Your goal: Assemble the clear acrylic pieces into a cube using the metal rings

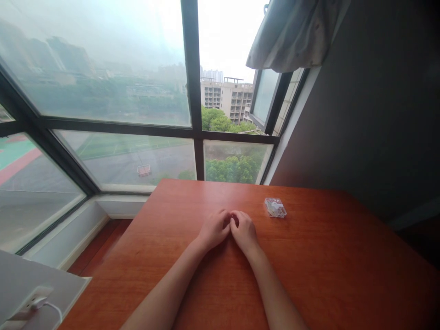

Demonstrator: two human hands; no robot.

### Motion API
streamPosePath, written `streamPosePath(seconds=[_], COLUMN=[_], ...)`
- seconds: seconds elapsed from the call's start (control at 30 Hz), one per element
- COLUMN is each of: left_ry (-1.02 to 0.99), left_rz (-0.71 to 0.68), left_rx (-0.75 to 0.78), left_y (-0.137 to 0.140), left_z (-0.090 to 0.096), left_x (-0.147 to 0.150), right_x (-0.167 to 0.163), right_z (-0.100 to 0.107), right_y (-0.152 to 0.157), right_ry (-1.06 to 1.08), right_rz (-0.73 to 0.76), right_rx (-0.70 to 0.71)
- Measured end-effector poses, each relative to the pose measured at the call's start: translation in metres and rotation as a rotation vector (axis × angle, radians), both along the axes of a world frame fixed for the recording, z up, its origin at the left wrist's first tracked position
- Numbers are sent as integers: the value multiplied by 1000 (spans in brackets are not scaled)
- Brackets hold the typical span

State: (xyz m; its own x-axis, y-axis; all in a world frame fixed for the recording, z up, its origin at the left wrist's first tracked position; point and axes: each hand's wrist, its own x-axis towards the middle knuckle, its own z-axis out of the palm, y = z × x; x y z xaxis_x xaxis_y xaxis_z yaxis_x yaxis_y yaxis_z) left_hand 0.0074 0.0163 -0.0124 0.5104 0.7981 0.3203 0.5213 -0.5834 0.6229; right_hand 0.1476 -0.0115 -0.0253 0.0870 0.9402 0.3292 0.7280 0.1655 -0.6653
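Note:
My left hand [216, 228] and my right hand [243, 229] meet over the middle of the table, their fingertips almost touching. Both are closed, with fingers curled and thumbs drawn in. Whatever lies between the fingertips, if anything, is too small or too hidden to name. To the right of my right hand, and apart from it, a small clear plastic box [275, 207] rests on the table. Small pale pieces show inside the box, but their kind cannot be made out.
The reddish-brown wooden table [330, 256] reaches up to the dark window frame [196, 133]. A grey curtain [292, 36] hangs at upper right beside a dark wall. At lower left a white plug [38, 302] with a cable sits in a socket.

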Motion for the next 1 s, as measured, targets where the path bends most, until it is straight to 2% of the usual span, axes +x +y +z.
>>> streamPosePath(seconds=[1.0], left_ry=[38], left_rz=[11], left_rx=[20], left_y=[1], left_z=[2], left_x=[1], right_x=[-4], right_z=[2], right_y=[1], right_ry=[-25], right_rz=[-19], right_rx=[-18])
